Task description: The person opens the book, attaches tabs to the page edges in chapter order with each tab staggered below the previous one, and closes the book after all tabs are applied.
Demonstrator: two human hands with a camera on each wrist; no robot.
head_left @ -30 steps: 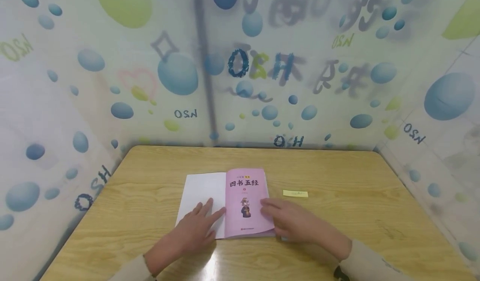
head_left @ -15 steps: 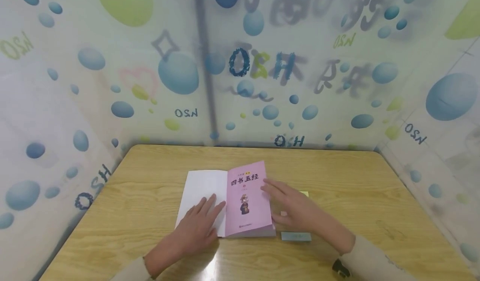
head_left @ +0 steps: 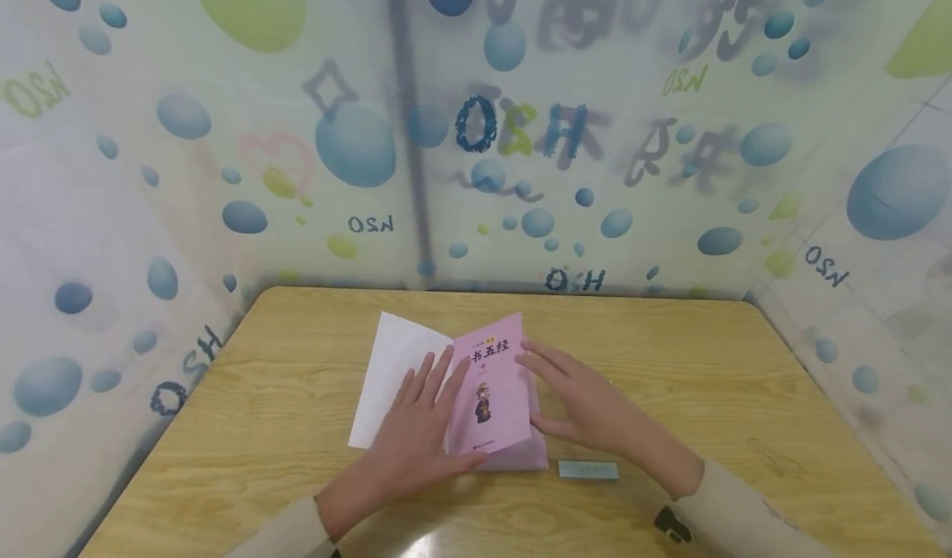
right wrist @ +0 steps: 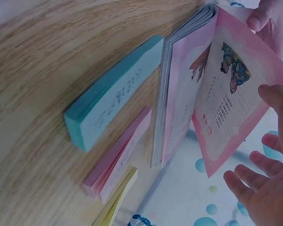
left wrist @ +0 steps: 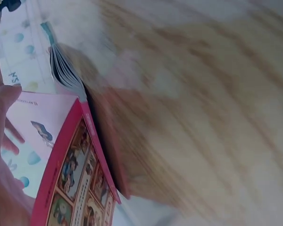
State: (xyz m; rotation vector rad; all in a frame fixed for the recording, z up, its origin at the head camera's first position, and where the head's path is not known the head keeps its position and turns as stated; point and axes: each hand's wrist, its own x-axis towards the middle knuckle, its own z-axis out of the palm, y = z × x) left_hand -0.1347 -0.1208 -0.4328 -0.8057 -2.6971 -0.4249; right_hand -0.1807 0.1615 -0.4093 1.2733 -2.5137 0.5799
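A book lies open on the table, its pink title page (head_left: 502, 409) raised at an angle off the pages beneath. At the left, the white inside of the cover (head_left: 394, 355) is tilted up from the table. My left hand (head_left: 416, 430) reaches across the fold with spread, straight fingers; its thumb is at the page's lower edge. My right hand (head_left: 587, 405) is at the page's right edge, fingers extended. In the right wrist view, its thumb (right wrist: 276, 96) touches the printed back of the page, while the other fingers stand apart from it. The left wrist view shows the illustrated outer cover (left wrist: 78, 174).
Beside the book's right side, sticky-note pads lie in a row: blue (right wrist: 113, 94), pink (right wrist: 118, 160) and yellow (right wrist: 115, 197). The wooden table (head_left: 744, 393) meets patterned curtain-like walls (head_left: 595, 169) at the back and sides.
My left hand has moved right and forward over the fold. The title page has risen further, and the white cover has tilted up. My right hand has moved forward, uncovering the blue pad.
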